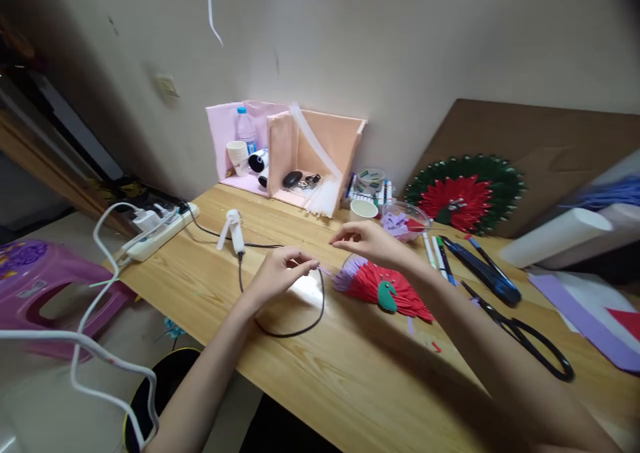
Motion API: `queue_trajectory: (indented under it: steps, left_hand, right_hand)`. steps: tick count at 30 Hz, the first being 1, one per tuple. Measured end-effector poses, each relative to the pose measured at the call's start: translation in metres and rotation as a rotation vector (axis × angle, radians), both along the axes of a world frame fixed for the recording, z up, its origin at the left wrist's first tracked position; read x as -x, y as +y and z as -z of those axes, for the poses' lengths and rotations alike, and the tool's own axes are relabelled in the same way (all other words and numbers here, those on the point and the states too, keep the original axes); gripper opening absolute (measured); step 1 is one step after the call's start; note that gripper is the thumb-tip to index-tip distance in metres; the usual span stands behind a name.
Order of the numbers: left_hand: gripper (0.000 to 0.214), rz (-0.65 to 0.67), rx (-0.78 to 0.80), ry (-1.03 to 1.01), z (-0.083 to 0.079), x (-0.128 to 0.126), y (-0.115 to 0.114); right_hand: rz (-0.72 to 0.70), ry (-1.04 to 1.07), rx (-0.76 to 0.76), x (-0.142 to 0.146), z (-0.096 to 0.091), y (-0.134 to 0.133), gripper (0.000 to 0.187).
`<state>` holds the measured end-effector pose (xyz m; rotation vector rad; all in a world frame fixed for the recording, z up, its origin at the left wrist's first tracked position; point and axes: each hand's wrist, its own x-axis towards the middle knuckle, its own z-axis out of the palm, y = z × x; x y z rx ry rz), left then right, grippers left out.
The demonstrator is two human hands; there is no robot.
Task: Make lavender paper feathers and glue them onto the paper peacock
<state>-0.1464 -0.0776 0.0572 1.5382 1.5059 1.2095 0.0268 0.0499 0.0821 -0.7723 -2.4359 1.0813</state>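
Note:
My left hand [283, 271] is held over the wooden table, thumb and fingertips pinched together. Anything between those tips is too small to make out. My right hand [367, 243] hovers just above the peacock craft, its fingers also drawn into a pinch, and what they hold, if anything, does not show. The peacock craft [373, 285] lies flat, with red and purple paper strips and a green bird [387, 296] on it. Left of my left hand stands a small white glue gun [235, 231]; its black cord [300, 334] loops across the table below that hand.
A white power strip [165, 234] lies at the left edge. Behind are a pink box [220, 139], a peach box [283, 153], a paper cup [363, 210] and a plastic bowl [417, 218]. Markers [441, 256], a blue-black stapler [483, 273] and black scissors [525, 336] lie right.

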Motion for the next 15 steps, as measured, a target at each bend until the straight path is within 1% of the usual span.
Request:
queue_trajectory:
  steps: [3,5,8,11,13,15]
  left_hand:
    - [0.017,0.176,-0.009,0.009,-0.008,-0.025,0.02]
    - [0.015,0.276,-0.019,0.044,-0.015,-0.041,0.033]
    - [0.013,0.358,-0.018,0.088,-0.028,-0.062,0.052]
    - [0.02,0.459,-0.008,0.148,-0.04,-0.082,0.071]
    - [0.024,0.527,-0.037,0.228,-0.044,-0.093,0.083]
    - [0.025,0.579,-0.073,0.304,-0.044,-0.104,0.094]
  right_hand:
    - [0.0,0.007,0.207,-0.035,0.002,0.001,0.019]
    - [0.024,0.041,0.286,-0.055,0.002,0.001,0.021]
    - [0.064,0.11,0.325,-0.081,-0.003,0.001,0.019]
    - [0.074,0.152,0.36,-0.104,-0.007,0.0,0.016]
    - [0.092,0.164,0.358,-0.117,-0.006,0.0,0.014]
    - [0.122,0.172,0.352,-0.127,-0.004,0.0,0.013]
